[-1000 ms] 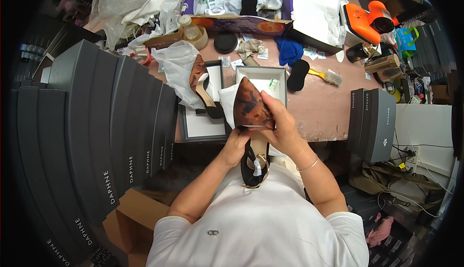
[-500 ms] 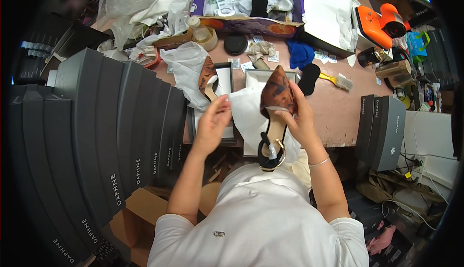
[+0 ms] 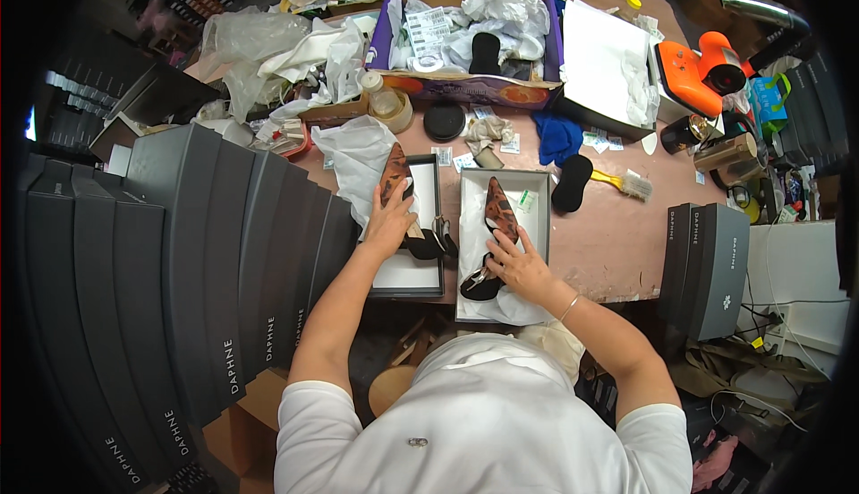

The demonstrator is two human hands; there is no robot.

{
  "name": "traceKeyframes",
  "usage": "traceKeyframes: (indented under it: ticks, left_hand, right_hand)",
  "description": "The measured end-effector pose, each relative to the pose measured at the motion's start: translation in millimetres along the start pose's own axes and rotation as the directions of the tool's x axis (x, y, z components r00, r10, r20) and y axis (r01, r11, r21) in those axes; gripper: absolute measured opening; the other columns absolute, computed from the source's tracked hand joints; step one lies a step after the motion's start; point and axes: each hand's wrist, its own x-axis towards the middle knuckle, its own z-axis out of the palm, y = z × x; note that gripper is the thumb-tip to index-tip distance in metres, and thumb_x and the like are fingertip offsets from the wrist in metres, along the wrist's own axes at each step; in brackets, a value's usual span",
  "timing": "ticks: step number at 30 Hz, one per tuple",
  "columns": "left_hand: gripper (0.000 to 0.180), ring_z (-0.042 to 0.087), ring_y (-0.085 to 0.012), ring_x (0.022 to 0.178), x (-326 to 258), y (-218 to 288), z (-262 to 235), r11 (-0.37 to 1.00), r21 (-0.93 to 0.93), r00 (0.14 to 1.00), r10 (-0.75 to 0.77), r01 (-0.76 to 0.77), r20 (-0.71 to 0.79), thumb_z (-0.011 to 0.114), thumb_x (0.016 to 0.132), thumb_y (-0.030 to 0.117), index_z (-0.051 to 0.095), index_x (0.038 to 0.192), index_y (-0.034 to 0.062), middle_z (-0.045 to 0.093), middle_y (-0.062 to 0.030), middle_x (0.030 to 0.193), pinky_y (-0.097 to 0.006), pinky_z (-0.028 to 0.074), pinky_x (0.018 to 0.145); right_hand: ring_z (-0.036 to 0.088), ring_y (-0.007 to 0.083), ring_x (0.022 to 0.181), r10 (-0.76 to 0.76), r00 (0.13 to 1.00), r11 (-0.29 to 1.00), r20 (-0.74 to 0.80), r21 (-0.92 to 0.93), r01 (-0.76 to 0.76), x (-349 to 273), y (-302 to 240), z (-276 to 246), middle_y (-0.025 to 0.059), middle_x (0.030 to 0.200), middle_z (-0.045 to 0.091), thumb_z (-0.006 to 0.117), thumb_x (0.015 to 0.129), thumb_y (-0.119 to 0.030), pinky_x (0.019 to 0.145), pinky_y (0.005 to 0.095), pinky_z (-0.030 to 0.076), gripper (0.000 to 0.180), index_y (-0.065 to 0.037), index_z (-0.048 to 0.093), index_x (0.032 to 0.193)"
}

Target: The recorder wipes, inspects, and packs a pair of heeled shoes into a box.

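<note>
A brown-and-black patterned pointed shoe (image 3: 503,210) with a black heel strap lies on white tissue paper (image 3: 472,242) in the right-hand grey box (image 3: 534,203). My right hand (image 3: 521,266) is over its middle, thumb and fingers closed about its sides. The matching shoe (image 3: 394,170) is over the left-hand dark box (image 3: 428,281), its toe against crumpled tissue. My left hand (image 3: 389,224) closes round its middle, with its black heel part showing to the right of my fingers.
Dark shoeboxes (image 3: 201,252) stand in a long row at the left; several more boxes (image 3: 716,270) are at the right. Beyond the shoes are a purple carton (image 3: 465,89) of paper, a blue cloth (image 3: 559,139), a black pad (image 3: 573,183) and a yellow-handled brush (image 3: 624,183).
My right hand has lowered its shoe into the right-hand box. My left hand has moved from beside the tissue paper onto the other shoe.
</note>
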Motion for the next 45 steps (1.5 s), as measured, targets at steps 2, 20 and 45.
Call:
traceKeyframes:
  ticks: [2,20,45]
  left_hand:
    - [0.039,0.022,-0.0283,0.142,-7,-3,-18,0.997,-0.071,1.000,0.003,-0.004,-0.010,0.065,0.072,0.001,0.067,0.108,0.0155,0.052,-0.0058,0.134,-0.064,0.009,0.111]
    - [0.019,0.057,-0.0078,0.076,-51,82,-136,-0.048,-0.999,0.999,0.042,0.013,0.011,0.061,0.085,0.010,0.065,0.097,-0.0043,0.066,-0.0023,0.085,-0.024,0.048,0.069]
    - [0.056,0.064,-0.0197,0.093,-53,110,-145,-0.573,-0.783,0.969,0.183,0.243,0.167,0.046,0.097,0.035,0.043,0.130,-0.0099,0.061,-0.0163,0.111,-0.032,0.054,0.083]
  right_hand:
    - [0.029,0.0281,0.138,0.064,0.994,0.997,0.092,0.045,-0.068,11,4,5,0.0081,0.138,0.047,0.053,0.084,-0.019,0.113,0.0601,0.013,0.027,-0.014,0.065,0.107]
    - [0.044,0.0046,0.066,0.341,0.929,0.098,-0.145,0.988,0.118,-15,-18,-171,-0.0040,0.071,0.054,0.064,0.091,-0.017,0.056,0.0229,0.040,0.019,0.001,0.062,0.095]
    - [0.066,0.0204,0.093,0.290,0.942,-0.584,0.168,0.811,0.035,-26,-14,-108,0.0164,0.106,0.065,0.041,0.099,-0.041,0.080,0.0314,0.056,0.051,0.003,0.054,0.120]
